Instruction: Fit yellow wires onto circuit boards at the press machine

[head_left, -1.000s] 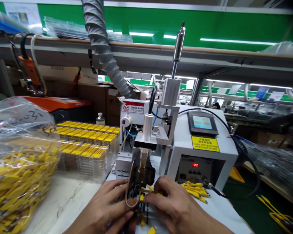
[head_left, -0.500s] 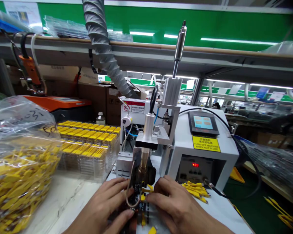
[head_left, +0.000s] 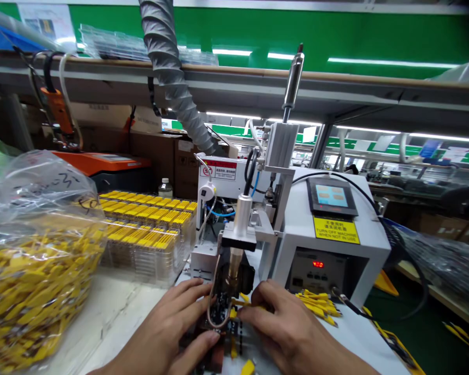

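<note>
In the head view, my left hand [head_left: 172, 325] rests at the left of a small dark fixture [head_left: 219, 306], its fingers stretched out and its thumb apart at the front. On the other side, my right hand [head_left: 287, 323] is closed, thumb and forefinger pinching a short yellow cable [head_left: 240, 302] at the fixture; most of it is hidden by the fingers. Right above stands the brass-coloured tip [head_left: 234, 265] of a soldering machine head, with a thin curved tube [head_left: 214, 325] looping down in front. Another yellow piece [head_left: 248, 367] lies near the front edge.
Yellow cables [head_left: 318, 304] lie in a pile beside the machine's control box [head_left: 336, 250]. To the left are a clear bag [head_left: 42, 219] of yellow parts and stacked clear trays [head_left: 152, 265] holding more. A grey flexible duct [head_left: 166, 67] hangs overhead.
The whole view has shifted slightly, so things appear a little further right. Both hands keep nearly the same places at the fixture. The red display reads 400 more clearly now.
</note>
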Motion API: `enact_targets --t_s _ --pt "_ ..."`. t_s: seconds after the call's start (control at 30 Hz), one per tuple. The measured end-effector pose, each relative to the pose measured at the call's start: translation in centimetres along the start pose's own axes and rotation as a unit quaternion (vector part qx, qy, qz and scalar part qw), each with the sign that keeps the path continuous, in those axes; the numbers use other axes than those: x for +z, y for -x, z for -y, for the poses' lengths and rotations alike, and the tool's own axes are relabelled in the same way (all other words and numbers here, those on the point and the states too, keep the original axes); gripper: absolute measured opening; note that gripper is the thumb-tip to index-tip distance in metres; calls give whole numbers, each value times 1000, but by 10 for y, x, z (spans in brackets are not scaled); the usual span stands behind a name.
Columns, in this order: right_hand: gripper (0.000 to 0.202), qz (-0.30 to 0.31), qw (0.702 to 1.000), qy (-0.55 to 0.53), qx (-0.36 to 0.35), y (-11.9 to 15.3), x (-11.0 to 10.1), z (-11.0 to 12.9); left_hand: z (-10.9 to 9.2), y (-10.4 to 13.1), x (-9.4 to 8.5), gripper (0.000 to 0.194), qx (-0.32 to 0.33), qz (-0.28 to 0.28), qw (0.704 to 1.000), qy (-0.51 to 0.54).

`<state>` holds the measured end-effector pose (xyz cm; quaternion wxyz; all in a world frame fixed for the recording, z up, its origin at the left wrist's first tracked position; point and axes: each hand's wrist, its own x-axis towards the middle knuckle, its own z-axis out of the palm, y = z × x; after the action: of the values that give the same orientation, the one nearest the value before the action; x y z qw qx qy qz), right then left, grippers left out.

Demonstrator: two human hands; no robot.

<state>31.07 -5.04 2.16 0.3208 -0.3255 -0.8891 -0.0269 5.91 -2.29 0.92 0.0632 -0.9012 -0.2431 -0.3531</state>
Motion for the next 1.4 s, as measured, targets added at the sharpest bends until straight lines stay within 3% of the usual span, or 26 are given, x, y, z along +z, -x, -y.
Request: enact_targets --t_s 0.5,0.77,1.13,1.4 --pt "29 -9 1000 -2 1 3 1 -2 -2 0 -1 41 -45 40 997 48" --pt "28 -7 1000 4 -13 3 2 -3 -3 1 0 44 -48 37 997 38" --pt "28 -9 1000 -1 0 3 2 -2 -3 0 -2 47 -33 -9 999 11" --pt "31 -12 1000 -13 -3 3 2 -2 -1 1 -1 45 -29 13 999 19"
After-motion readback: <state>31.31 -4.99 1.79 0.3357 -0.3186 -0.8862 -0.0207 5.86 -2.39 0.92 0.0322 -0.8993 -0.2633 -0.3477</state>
